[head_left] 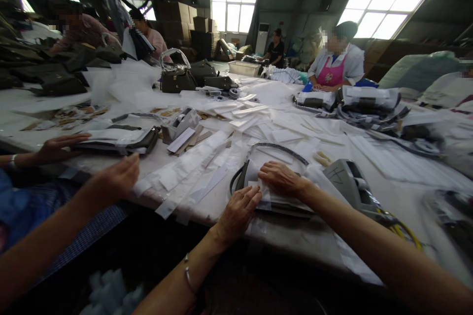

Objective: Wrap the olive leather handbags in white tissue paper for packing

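Note:
A dark handbag (283, 211) with white wrapping sheet (252, 173) over its front lies flat at the near table edge. Its wrapped handle (275, 147) arches away from me. My left hand (240, 209) is closed at the bag's near left edge, fingers together over the wrapping; its thumb is mostly hidden. On the upper middle of the bag, my right hand (283, 177) has its fingers bent and pressed together on the sheet. Beside my right forearm stands a grey tape dispenser (351, 184) with dark marks on its side.
At left, a co-worker's hands (114, 177) are near another wrapped handbag (121, 140). A second tape dispenser (181, 125), cardboard strips (195, 140) and loose white sheets (258, 120) cover the table. Across it, a person in a pink apron (332, 71) works behind wrapped bags (369, 98).

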`<state>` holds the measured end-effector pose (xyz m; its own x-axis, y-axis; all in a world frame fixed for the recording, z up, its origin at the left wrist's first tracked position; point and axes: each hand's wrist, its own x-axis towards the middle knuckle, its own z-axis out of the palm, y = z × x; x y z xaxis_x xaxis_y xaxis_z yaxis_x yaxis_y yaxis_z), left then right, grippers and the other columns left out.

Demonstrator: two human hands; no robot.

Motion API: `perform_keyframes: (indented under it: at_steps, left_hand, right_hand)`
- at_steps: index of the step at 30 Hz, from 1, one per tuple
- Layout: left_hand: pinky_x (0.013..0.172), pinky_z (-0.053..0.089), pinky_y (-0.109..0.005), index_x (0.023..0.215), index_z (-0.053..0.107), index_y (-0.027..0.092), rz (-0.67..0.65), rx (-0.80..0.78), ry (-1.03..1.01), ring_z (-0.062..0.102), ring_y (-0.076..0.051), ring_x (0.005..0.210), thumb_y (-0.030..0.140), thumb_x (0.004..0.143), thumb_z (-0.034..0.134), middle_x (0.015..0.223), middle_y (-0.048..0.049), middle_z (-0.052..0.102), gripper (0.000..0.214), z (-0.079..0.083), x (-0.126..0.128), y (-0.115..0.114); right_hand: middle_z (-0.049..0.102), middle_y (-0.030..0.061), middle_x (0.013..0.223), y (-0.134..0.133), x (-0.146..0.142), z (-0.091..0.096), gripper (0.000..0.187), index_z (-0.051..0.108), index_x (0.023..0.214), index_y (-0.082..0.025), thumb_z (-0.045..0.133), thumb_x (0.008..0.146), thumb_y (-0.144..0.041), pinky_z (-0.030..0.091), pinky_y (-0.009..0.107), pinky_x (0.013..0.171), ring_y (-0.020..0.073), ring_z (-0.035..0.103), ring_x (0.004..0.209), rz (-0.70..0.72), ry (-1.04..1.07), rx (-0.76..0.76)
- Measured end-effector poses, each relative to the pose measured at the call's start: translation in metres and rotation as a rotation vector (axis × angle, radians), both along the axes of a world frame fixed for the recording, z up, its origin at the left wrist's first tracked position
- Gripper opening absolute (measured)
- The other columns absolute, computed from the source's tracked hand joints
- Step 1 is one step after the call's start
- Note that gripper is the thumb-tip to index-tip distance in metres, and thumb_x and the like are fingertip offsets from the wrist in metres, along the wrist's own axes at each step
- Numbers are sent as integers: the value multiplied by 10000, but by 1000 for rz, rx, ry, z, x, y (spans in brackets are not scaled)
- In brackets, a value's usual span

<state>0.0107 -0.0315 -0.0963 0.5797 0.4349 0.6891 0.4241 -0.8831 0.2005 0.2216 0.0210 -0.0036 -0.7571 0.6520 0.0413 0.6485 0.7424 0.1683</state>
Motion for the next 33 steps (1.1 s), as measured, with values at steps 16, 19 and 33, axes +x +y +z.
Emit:
perform_keyframes:
  at_steps: [16,19,33]
  left_hand:
    - [1010,514,-429,1473,324,109,22,12,-117,524,-276,1274,129,957,426,1357,-204,532,526,-7,3,0]
    - [1049,490,-422,1502,278,99,6,5,-113,449,-267,1359,129,966,419,1440,-210,473,556,-5,2,0]
    - [1035,508,-409,1401,430,152,-32,-65,-92,571,-233,1236,193,978,448,1277,-134,633,426,-2,1,1]
  right_hand:
    - [657,21,693,-57,-5,-11,209,622,779,-181,509,933,-100,402,279,644,157,582,631,-126,248,174]
    - [732,53,832,-69,-10,-25,188,675,887,-177,500,945,-136,472,282,704,178,662,736,-199,363,229]
    - [560,172,1401,-125,-44,-60,481,498,1406,-112,555,962,-288,380,560,1137,323,462,1351,-348,514,315]
